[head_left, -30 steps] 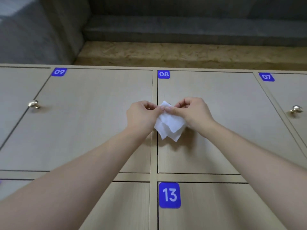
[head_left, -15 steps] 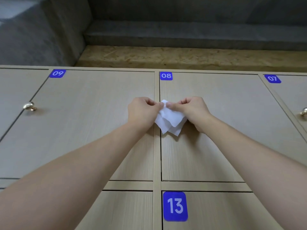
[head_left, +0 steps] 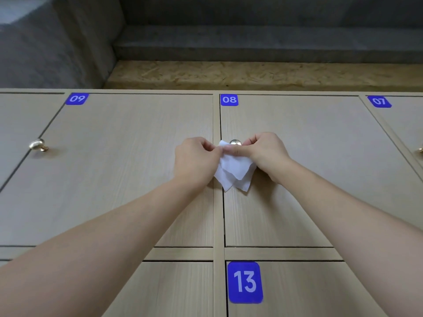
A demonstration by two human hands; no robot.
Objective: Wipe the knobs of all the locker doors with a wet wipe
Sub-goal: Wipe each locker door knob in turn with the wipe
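A white wet wipe [head_left: 233, 170] hangs folded in front of locker door 08 [head_left: 309, 179]. My left hand [head_left: 196, 163] pinches its upper left edge and my right hand [head_left: 263, 154] pinches its upper right edge. Just above the wipe, between my two hands, the top of door 08's metal knob [head_left: 235, 142] shows; the rest of it is hidden behind my fingers and the wipe. Another shiny knob [head_left: 37, 144] sits at the left, beside door 09 [head_left: 126, 170]. A third knob [head_left: 420, 150] peeks in at the right edge.
Pale wood locker doors carry blue number labels 09 [head_left: 77, 98], 08 [head_left: 229, 100], 07 [head_left: 379, 101] and 13 [head_left: 245, 282]. Above the lockers lies a chipboard top [head_left: 251, 75] under a grey concrete wall.
The view shifted so the lockers sit slightly differently. My hands lowered the wipe a little, and door 08's knob now shows above it between my fingers.
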